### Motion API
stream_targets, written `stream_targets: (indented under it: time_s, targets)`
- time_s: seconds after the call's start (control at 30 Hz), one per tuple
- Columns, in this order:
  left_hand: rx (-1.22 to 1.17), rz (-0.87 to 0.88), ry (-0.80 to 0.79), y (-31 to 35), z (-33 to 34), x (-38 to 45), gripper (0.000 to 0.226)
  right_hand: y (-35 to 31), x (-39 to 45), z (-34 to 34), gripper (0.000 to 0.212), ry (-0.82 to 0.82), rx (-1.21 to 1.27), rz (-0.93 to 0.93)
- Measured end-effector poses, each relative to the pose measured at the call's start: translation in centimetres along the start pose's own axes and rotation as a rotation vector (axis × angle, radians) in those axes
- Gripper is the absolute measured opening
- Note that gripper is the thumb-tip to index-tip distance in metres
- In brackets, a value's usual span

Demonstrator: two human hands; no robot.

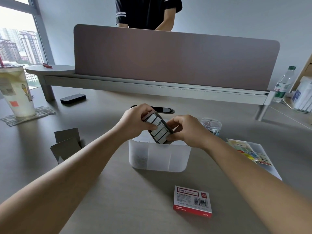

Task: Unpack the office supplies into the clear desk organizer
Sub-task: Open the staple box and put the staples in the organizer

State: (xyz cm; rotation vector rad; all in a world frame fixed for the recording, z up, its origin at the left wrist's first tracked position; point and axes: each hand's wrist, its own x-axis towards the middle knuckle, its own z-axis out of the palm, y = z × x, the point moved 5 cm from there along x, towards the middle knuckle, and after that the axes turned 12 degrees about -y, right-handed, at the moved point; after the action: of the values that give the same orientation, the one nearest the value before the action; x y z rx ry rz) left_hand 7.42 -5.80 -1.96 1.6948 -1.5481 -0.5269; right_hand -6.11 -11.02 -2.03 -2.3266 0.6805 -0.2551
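An open tray of staple strips (158,130) is tilted over the clear desk organizer (158,157), its lower end dipping past the organizer's rim. My left hand (136,121) grips the tray's upper left side. My right hand (185,130) pinches its lower right edge. The organizer stands at the table's middle; small dark items show dimly in its left compartment. A red and white staple box sleeve (192,200) lies on the table in front of the organizer.
Folded grey cardboard (67,143) stands to the left. A clear jar of clips (211,125) and packs of sticky notes (249,152) on white paper lie to the right. A drink cup (16,91), a black eraser (73,98), a water bottle (283,85) and a desk divider (175,59) sit farther back; a person stands behind the divider.
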Motion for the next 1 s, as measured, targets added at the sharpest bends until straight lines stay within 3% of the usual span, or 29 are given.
stream_targets:
  time_s: [0.37, 0.77, 1.0]
  targets:
    - [-0.079, 0.022, 0.0, -0.57, 0.12, 0.5, 0.042, -0.02, -0.28, -0.06, 0.022, 0.082, -0.029, -0.068]
    - [-0.064, 0.1, 0.028, 0.11, 0.11, 0.54, 0.038, -0.05, -0.08, 0.29, 0.044, 0.079, -0.052, -0.073]
    - [-0.103, 0.097, 0.011, -0.32, 0.31, 0.53, 0.039, 0.01, -0.13, 0.17, 0.057, -0.001, 0.002, -0.084]
